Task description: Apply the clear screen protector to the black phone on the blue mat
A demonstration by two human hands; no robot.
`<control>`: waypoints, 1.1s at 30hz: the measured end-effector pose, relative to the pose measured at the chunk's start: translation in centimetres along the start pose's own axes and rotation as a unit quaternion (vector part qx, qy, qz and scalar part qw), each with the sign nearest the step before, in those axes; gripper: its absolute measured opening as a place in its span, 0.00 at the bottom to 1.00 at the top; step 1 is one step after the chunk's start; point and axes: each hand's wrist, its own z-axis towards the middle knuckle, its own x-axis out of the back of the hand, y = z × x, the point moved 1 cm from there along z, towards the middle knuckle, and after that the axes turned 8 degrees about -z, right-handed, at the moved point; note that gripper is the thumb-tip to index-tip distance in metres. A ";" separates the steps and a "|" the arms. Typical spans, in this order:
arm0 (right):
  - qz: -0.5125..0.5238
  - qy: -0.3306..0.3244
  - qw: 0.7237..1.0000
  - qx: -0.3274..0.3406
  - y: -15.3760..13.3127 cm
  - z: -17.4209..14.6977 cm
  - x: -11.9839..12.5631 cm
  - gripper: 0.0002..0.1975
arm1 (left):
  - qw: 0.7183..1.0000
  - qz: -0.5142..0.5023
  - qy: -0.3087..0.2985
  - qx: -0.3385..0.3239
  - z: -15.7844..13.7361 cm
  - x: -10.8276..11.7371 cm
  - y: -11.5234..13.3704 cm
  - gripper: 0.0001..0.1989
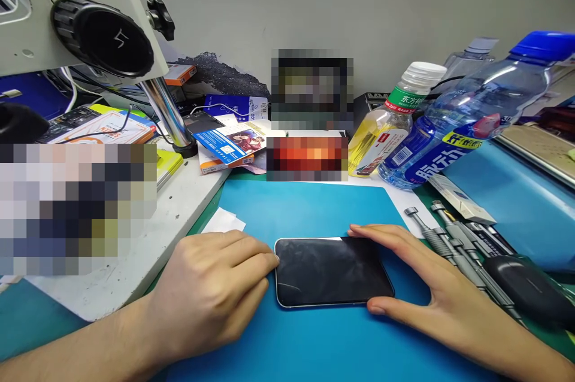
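A black-screened smartphone [335,271] with a silvery edge lies face up on the blue mat [314,340]. Pale smudges and a thin curved line show on its glass. My right hand [431,280] spans the phone's right end, thumb on the near edge and fingers on the far edge. At the left end, my left hand [220,286] is closed, its fingers curled together and the fingertips touching the phone's edge. Anything pinched inside that hand is hidden. A white piece of paper [224,220] lies just beyond the left hand.
A microscope's black knob [114,38] and metal post [168,112] stand at left over a white base [179,214]. To the right are a yellow drink bottle [381,124], a large blue-capped bottle [471,112], screwdrivers [462,244] and a black mouse-like object [525,286]. Boxes and cards lie behind.
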 end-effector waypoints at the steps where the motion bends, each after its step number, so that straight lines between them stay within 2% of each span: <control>1: -0.001 0.000 1.000 -0.001 0.0 0.0 0.0 0.38 | 1.000 -0.001 0.000 -0.001 0.0 0.0 0.0 0.13; 8: 0.001 -0.002 1.000 -0.007 -0.1 0.0 0.0 0.38 | 0.999 0.009 -0.011 -0.033 0.2 -0.1 0.1 0.12; 15: 0.037 0.007 0.999 -0.037 -1.0 0.1 0.2 0.36 | 0.998 0.050 -0.027 -0.040 0.3 -0.1 0.5 0.14; 21: 0.062 0.026 0.996 -0.065 -1.5 0.1 0.2 0.35 | 0.998 0.047 -0.035 -0.033 0.2 -0.2 0.5 0.14; 27: 0.048 -0.022 0.998 -0.029 -0.9 0.2 0.6 0.38 | 0.998 0.045 -0.032 -0.023 0.5 -0.3 1.1 0.15; 30: 0.052 -0.032 0.998 -0.019 -1.0 0.3 1.0 0.38 | 0.997 0.060 -0.027 -0.026 0.2 -0.6 1.2 0.11; 33: 0.060 -0.034 0.998 -0.012 -1.3 0.3 1.3 0.39 | 0.995 0.083 -0.050 -0.031 -0.5 -1.2 0.8 0.18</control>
